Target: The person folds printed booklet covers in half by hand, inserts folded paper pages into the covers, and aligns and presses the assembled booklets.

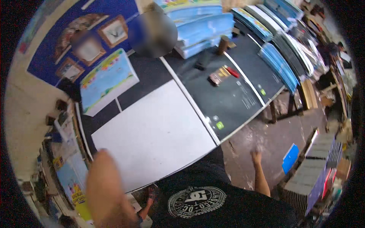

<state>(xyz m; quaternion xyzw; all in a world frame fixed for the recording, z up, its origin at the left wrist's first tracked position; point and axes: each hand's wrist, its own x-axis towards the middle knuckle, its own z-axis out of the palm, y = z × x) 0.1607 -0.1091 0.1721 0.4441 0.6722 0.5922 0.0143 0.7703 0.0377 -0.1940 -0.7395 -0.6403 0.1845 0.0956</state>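
A large, blurred bare shape of my left arm or hand [104,186] rises close in at the lower left, over the near left corner of a big white sheet [159,133]. Its fingers cannot be made out. On the right, my right hand [256,156] is out past the table edge above the floor, touching nothing visible; its fingers are smeared. The white sheet lies flat on the dark table [224,98]. Behind it rests a thick light-blue printed stack of boards [110,81]. A small hand-like or foot-like shape [150,197] shows below the table's near edge; whose it is, I cannot tell.
Blue printed stacks [203,28] stand at the back. A red-handled tool [232,72] and a brown cylinder [223,45] sit on the table. More boards [279,64] lean at far right. Bundled stacks [310,178] and a blue sheet [290,158] are at lower right.
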